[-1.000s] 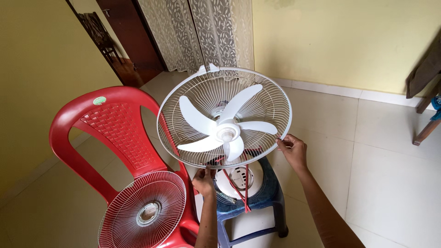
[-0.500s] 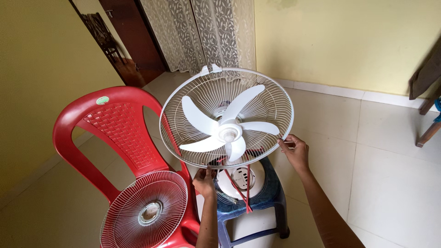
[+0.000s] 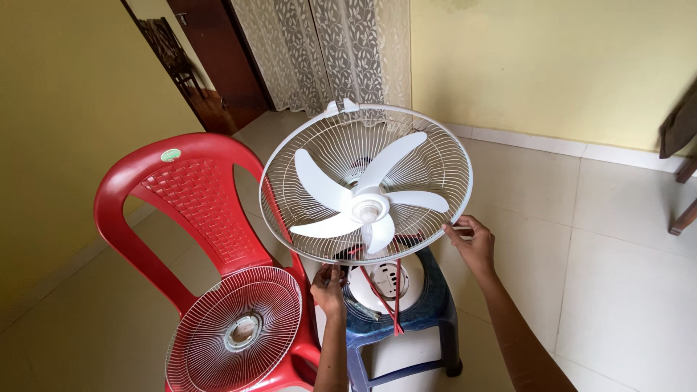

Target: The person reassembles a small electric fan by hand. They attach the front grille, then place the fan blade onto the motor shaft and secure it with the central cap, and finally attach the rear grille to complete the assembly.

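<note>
Gripping white fan guard (image 3: 443, 156) rim with right hand (image 3: 472, 243); left hand (image 3: 328, 287) pinching lower edge above blue stool (image 3: 428, 301).

Your view has drifted slightly left and down: the red chair (image 3: 196, 218) and the loose front grille (image 3: 236, 330) on its seat sit further right in frame than a second ago. The fan's rear guard (image 3: 367, 181) has tipped a touch further back. Your right hand (image 3: 472, 243) has crept a little along its rim.
</note>
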